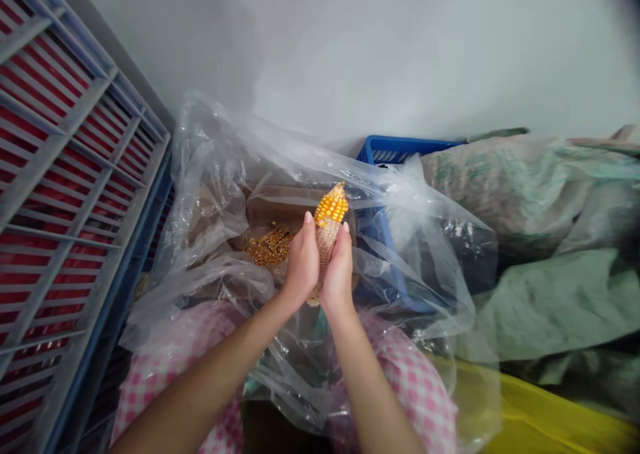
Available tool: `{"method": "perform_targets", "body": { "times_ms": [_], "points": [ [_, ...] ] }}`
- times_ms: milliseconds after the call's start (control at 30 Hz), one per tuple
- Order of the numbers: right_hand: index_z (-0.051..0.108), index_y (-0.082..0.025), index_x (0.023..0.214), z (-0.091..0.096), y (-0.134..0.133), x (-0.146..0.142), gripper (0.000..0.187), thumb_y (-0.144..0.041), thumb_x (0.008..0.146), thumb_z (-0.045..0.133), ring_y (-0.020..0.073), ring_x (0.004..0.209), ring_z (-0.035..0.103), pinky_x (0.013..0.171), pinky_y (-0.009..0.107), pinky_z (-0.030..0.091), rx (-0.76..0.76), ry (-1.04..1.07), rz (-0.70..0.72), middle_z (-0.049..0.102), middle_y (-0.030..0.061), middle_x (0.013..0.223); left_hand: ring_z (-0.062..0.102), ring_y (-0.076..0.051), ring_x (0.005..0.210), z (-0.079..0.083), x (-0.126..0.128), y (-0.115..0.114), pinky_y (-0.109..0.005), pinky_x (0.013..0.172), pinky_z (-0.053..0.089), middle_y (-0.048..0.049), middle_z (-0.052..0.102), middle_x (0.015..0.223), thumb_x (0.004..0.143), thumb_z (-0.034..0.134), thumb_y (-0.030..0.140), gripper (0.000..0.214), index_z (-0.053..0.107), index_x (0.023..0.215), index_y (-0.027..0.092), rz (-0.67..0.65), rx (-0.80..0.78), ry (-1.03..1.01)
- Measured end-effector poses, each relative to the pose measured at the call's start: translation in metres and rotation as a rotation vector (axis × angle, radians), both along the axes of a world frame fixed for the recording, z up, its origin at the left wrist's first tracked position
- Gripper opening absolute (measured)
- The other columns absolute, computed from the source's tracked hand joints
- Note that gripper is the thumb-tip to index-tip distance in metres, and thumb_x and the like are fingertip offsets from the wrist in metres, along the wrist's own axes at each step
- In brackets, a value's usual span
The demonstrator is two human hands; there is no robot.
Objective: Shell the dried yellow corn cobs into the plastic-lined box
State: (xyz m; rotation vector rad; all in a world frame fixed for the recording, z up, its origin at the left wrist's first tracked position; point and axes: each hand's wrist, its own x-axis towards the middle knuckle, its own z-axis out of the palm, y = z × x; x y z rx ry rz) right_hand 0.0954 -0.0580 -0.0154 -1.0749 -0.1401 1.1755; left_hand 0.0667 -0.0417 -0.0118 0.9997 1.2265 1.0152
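Note:
Between my two hands is an ear of corn, tip pointing up and away from me. Yellow kernels cover only its tip; the lower cob is bare. My left hand is closed around its left side, and my right hand grips the right side, both thumbs lying along the cob just under the kernels. Below them, a clear plastic bag lines a cardboard box. Loose corn kernels lie in a small heap inside, left of my hands.
Stacked plastic crates with red contents rise on the left. A blue basket stands behind the bag to the right, beside large woven sacks. Something yellow lies at the lower right. A pale wall closes off the back.

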Motion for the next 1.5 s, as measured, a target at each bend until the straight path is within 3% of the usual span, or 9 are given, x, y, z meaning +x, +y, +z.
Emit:
{"method": "perform_targets", "body": {
  "times_ms": [300, 467, 633, 767, 867, 1000, 1100, 1233, 1500],
  "points": [
    [0.058, -0.02, 0.089, -0.007, 0.001, 0.005, 0.034, -0.047, 0.075, 0.044, 0.0131, 0.09, 0.057, 0.086, 0.029, 0.042, 0.014, -0.093, -0.037, 0.062, -0.0001, 0.093, 0.056, -0.013, 0.072, -0.005, -0.003, -0.005, -0.022, 0.067, 0.043, -0.0031, 0.063, 0.082, 0.079, 0.045, 0.03, 0.018, 0.055, 0.083, 0.016, -0.032, 0.122, -0.025],
    [0.057, -0.02, 0.086, -0.002, 0.002, 0.006, 0.028, -0.043, 0.073, 0.046, 0.0134, 0.089, 0.056, 0.082, 0.027, 0.043, 0.041, -0.06, -0.059, 0.061, -0.001, 0.09, 0.055, -0.013, 0.069, -0.002, -0.003, -0.005, -0.022, 0.064, 0.042, -0.0029, 0.061, 0.078, 0.082, 0.04, 0.038, 0.027, 0.054, 0.078, 0.016, -0.032, 0.149, -0.02],
    [0.051, -0.021, 0.078, 0.007, 0.003, 0.009, 0.02, -0.039, 0.072, 0.046, 0.0113, 0.069, 0.055, 0.07, 0.025, 0.045, 0.091, 0.081, 0.007, 0.057, -0.0038, 0.076, 0.053, -0.013, 0.066, -0.002, -0.002, -0.002, -0.025, 0.063, 0.042, -0.0029, 0.057, 0.071, 0.084, 0.029, 0.053, 0.044, 0.051, 0.073, 0.017, -0.005, 0.108, 0.09],
    [0.046, -0.021, 0.074, 0.011, 0.002, 0.012, 0.014, -0.034, 0.07, 0.043, 0.0109, 0.062, 0.053, 0.072, 0.026, 0.045, 0.128, 0.108, 0.055, 0.053, -0.0059, 0.066, 0.054, -0.013, 0.074, -0.001, -0.005, -0.002, -0.024, 0.069, 0.042, -0.0032, 0.058, 0.082, 0.085, 0.031, 0.048, 0.035, 0.048, 0.084, 0.018, 0.044, 0.145, 0.132],
    [0.048, -0.021, 0.079, 0.009, 0.001, 0.012, 0.019, -0.035, 0.07, 0.039, 0.0126, 0.066, 0.054, 0.073, 0.027, 0.044, 0.093, 0.041, 0.083, 0.055, -0.005, 0.068, 0.054, -0.013, 0.09, 0.0, -0.005, -0.003, -0.025, 0.08, 0.042, -0.0053, 0.057, 0.099, 0.087, 0.032, 0.042, 0.031, 0.048, 0.099, 0.018, 0.04, 0.218, 0.07],
    [0.053, -0.021, 0.09, 0.0, -0.002, 0.009, 0.029, -0.038, 0.071, 0.04, 0.0136, 0.081, 0.055, 0.075, 0.026, 0.042, 0.044, -0.104, 0.07, 0.06, -0.0029, 0.085, 0.051, -0.016, 0.105, -0.002, -0.002, -0.006, -0.028, 0.092, 0.037, -0.0079, 0.055, 0.112, 0.087, 0.033, 0.04, 0.034, 0.05, 0.107, 0.018, -0.005, 0.277, 0.037],
    [0.053, -0.021, 0.09, -0.004, -0.004, 0.009, 0.027, -0.038, 0.073, 0.04, 0.0132, 0.082, 0.053, 0.075, 0.025, 0.041, 0.062, -0.186, 0.059, 0.059, -0.003, 0.085, 0.055, -0.016, 0.099, -0.001, -0.001, -0.006, -0.028, 0.087, 0.04, -0.0077, 0.058, 0.11, 0.086, 0.036, 0.039, 0.034, 0.052, 0.107, 0.018, -0.039, 0.263, 0.028],
    [0.05, -0.021, 0.077, -0.004, -0.006, 0.01, 0.017, -0.034, 0.075, 0.039, 0.0108, 0.067, 0.047, 0.066, 0.024, 0.039, 0.058, -0.303, 0.072, 0.052, -0.0047, 0.072, 0.058, -0.015, 0.086, 0.002, -0.001, -0.007, -0.026, 0.078, 0.044, -0.0066, 0.061, 0.102, 0.082, 0.045, 0.04, 0.031, 0.052, 0.102, 0.018, -0.062, 0.227, 0.053],
    [0.05, -0.021, 0.076, -0.007, -0.005, 0.011, 0.015, -0.031, 0.077, 0.039, 0.0111, 0.069, 0.047, 0.067, 0.024, 0.039, 0.063, -0.366, 0.061, 0.052, -0.0038, 0.073, 0.056, -0.014, 0.093, -0.001, -0.002, -0.009, -0.027, 0.084, 0.042, -0.006, 0.058, 0.106, 0.081, 0.047, 0.036, 0.033, 0.045, 0.109, 0.019, -0.018, 0.211, 0.048]
  ]
}}
